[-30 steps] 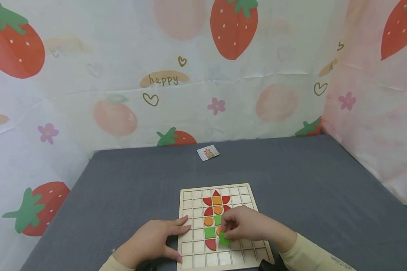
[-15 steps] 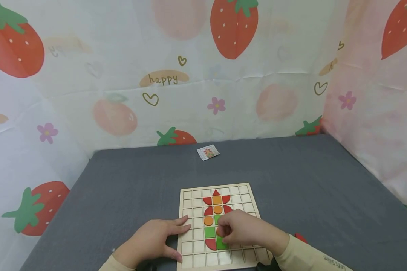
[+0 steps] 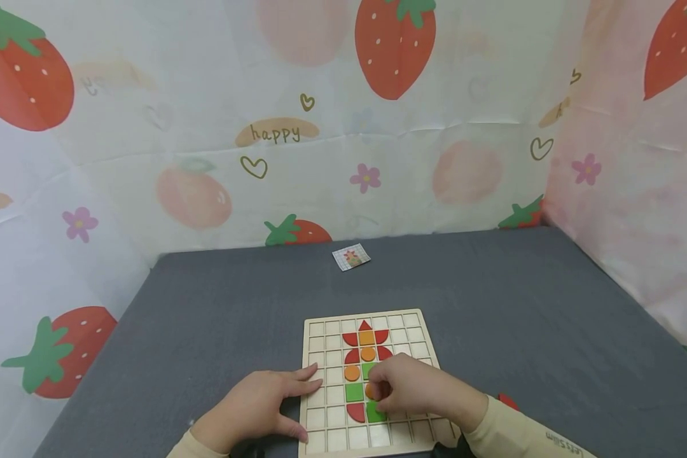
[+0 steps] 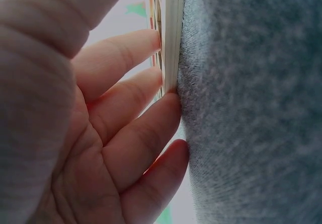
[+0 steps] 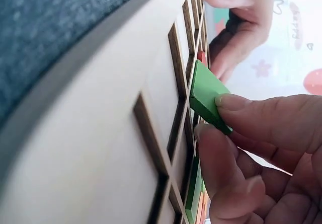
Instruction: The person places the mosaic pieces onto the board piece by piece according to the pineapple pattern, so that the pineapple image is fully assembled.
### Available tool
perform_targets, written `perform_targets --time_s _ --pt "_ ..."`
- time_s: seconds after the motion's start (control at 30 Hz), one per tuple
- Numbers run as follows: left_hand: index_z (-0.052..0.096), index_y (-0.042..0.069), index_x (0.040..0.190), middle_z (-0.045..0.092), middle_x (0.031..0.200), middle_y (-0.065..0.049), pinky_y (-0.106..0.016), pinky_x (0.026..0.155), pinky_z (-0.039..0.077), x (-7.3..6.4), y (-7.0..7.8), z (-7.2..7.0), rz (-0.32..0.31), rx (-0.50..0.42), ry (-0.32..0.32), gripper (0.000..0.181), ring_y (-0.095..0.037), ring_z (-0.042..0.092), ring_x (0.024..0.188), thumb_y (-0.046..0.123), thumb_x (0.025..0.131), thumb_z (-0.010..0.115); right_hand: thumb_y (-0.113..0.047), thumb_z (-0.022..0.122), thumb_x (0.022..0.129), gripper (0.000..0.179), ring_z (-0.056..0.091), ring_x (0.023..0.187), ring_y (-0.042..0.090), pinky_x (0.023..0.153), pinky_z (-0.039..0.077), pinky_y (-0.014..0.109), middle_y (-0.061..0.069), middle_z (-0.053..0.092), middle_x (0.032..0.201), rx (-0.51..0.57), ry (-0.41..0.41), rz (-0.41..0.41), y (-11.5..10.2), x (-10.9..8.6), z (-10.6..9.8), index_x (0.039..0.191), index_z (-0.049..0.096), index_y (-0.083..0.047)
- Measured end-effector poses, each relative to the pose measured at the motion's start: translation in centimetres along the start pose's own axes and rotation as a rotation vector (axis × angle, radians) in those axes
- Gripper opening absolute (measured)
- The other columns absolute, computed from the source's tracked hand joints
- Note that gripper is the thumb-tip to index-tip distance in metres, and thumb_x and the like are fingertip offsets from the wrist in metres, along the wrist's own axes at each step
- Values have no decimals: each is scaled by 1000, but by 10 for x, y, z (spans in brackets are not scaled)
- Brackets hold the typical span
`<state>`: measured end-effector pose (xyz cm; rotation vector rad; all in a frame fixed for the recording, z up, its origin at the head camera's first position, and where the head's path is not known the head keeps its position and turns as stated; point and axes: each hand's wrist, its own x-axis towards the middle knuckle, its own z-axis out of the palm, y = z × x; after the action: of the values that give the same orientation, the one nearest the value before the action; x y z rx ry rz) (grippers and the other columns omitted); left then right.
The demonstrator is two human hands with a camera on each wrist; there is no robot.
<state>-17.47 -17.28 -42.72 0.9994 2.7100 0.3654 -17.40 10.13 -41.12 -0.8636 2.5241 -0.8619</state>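
A wooden grid board (image 3: 320, 331) (image 5: 90, 148) lies on the grey table, holding red, orange and green shape pieces in its middle columns. My right hand (image 3: 415, 389) (image 5: 251, 133) pinches a green square piece (image 3: 375, 412) (image 5: 204, 95) between thumb and fingers, tilted over a cell next to a red half-round piece (image 3: 355, 413). My left hand (image 3: 257, 407) (image 4: 100, 133) rests flat on the table with its fingers straight against the board's left edge (image 4: 173, 38).
A small picture card (image 3: 351, 257) lies at the far side of the grey table (image 3: 521, 299). A red piece (image 3: 507, 401) lies on the table by my right sleeve. Strawberry-print cloth walls stand at the back and on both sides.
My right hand has lowered the green square from above the board into the cell beside the red half-round. The left hand has stayed in place.
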Motion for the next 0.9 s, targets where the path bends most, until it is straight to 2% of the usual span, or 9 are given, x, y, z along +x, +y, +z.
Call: perform_targets --time_s 0.2,0.47,0.67,0.9 --pt "49 29 133 44 139 6 -35 91 43 0 1 0 -6 -2 -2 82 -12 49 119 70 62 61 -3 71 71 22 44 57 0 55 41 19 -14 51 60 -34 18 -5 -1 1 2 63 57 -18" --pt "48 30 133 43 139 6 -35 92 43 0 0 0 -9 3 -9 83 -12 49 119 71 62 60 -2 73 70 19 47 58 0 56 43 19 -14 53 62 -10 14 -5 2 1 -1 67 61 -16" --pt "48 30 133 44 139 6 -36 91 43 0 -1 1 0 13 3 83 -12 49 119 72 62 60 -4 72 74 15 51 61 4 57 44 22 -11 57 67 62 28 -3 10 -1 -12 70 62 -15" --pt "48 30 133 44 138 6 -35 91 43 0 -1 1 0 12 4 83 -12 50 118 71 62 60 -5 68 78 3 56 62 14 55 48 29 -1 62 70 217 24 60 22 -13 -33 78 65 -6"
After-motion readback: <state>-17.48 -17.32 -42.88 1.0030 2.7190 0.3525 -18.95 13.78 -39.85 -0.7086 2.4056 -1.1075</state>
